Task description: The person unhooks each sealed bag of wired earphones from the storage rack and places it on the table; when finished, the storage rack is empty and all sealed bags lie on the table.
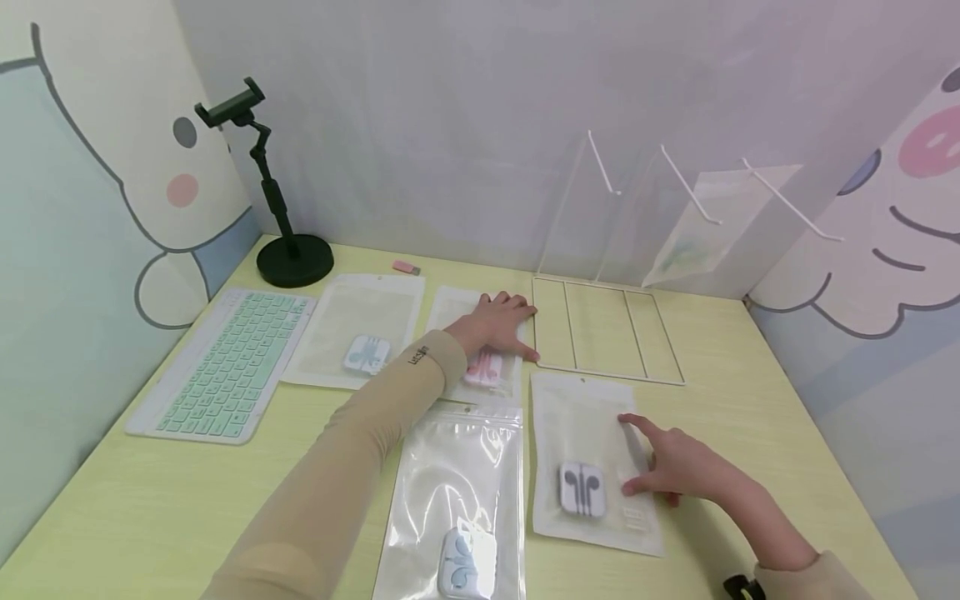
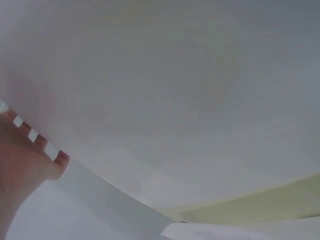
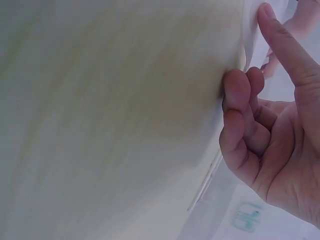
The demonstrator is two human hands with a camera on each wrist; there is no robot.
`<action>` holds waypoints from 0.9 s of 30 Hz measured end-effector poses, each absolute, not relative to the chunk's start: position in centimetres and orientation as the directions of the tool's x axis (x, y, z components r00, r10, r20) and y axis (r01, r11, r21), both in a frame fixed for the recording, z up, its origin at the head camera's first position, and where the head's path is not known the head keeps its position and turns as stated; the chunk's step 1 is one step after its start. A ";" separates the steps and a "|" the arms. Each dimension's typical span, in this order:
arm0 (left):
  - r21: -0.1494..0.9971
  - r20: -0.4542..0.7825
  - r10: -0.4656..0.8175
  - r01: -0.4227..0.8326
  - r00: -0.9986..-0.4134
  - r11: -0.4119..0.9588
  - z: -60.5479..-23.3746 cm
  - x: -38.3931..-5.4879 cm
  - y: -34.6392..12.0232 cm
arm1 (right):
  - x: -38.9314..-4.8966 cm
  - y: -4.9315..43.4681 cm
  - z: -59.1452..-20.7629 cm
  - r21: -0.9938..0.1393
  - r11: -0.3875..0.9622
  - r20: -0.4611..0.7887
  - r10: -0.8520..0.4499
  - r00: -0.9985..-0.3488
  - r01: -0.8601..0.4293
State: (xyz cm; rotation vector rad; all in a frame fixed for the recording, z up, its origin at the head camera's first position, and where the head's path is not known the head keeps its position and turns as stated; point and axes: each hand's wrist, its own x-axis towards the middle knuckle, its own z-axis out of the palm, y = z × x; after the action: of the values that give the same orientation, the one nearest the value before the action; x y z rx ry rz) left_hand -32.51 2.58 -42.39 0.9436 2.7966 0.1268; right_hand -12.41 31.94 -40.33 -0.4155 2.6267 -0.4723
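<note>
My left hand (image 1: 498, 323) lies over the upper part of a flat pouch (image 1: 452, 304) holding pink earphones (image 1: 484, 368), its fingers spread toward the white wire rack (image 1: 609, 367). Close by on the right, my right hand (image 1: 678, 462) touches the right edge of another pouch (image 1: 581, 417) with index finger and thumb apart. Grey earphones in a white case (image 1: 582, 490) show through that pouch. In the right wrist view, the remaining fingers (image 3: 237, 90) are bent near the tabletop. A clear-fronted pouch (image 1: 457, 467) with pale blue earphones (image 1: 467, 562) lies between the forearms.
Left of the hands is a pouch (image 1: 375, 308) with light blue earphones, beside a mint keyboard (image 1: 225, 367). A black phone stand (image 1: 295, 260) and pink USB stick (image 1: 406, 267) sit at the back. One pouch (image 1: 712, 221) hangs from the rack's hooks.
</note>
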 end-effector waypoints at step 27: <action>0.125 -0.164 0.605 0.592 -0.780 0.797 -42.2 -32.4 2.5 | -20.0 37.4 -34.8 -0.507 0.776 0.389 -0.183 -0.903 -0.375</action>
State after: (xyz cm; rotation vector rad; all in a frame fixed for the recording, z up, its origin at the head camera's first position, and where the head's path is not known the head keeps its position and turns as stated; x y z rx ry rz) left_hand -32.41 2.46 -42.16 0.9387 2.7899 0.0984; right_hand -20.01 37.41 -34.75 -0.5280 3.2594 -1.0492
